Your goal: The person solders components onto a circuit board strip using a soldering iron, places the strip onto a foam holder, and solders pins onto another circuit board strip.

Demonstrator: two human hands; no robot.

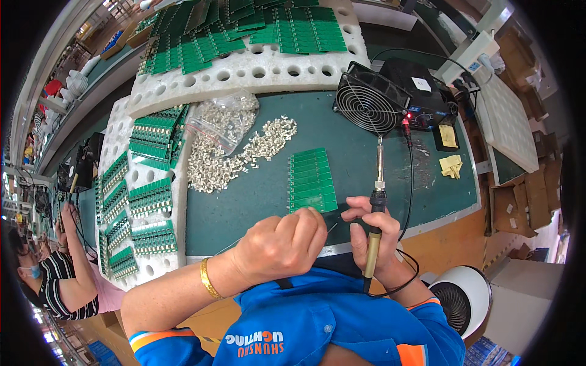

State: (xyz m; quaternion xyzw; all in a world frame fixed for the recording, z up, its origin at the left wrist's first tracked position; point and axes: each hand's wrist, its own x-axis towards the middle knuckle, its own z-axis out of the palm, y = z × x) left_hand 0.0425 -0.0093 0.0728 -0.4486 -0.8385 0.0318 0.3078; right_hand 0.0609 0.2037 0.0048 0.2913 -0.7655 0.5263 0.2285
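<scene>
While the right hand (379,235) is closed around a soldering iron (378,200), its metal tip pointing away from the body, the left hand (282,244) sits just to its left, fingers curled inward over the near edge of the work. A thin wire (332,228) shows on either side of that left hand, but whether the fingers pinch it cannot be told, since their undersides are hidden. Directly beyond the left fingertips lies a green circuit board panel (312,180), flat on the dark green mat (244,210), its near edge close to the knuckles. Farther out and to the left of both hands, small pale components (271,140) spread in a heap, with a clear plastic bag (229,122) of more beside them. Left of the heap, a white foam tray (182,207) carries rows of green boards (151,195); another foam slab (274,78), farthest ahead of the hands, bears many more. Beyond the iron's tip stands a black fan (368,107) with a round grille, next to a black box (421,91), and yellow sponges (450,166) lie to the tip's right. Well off to the left sits a co-worker (67,277) in a striped top.
</scene>
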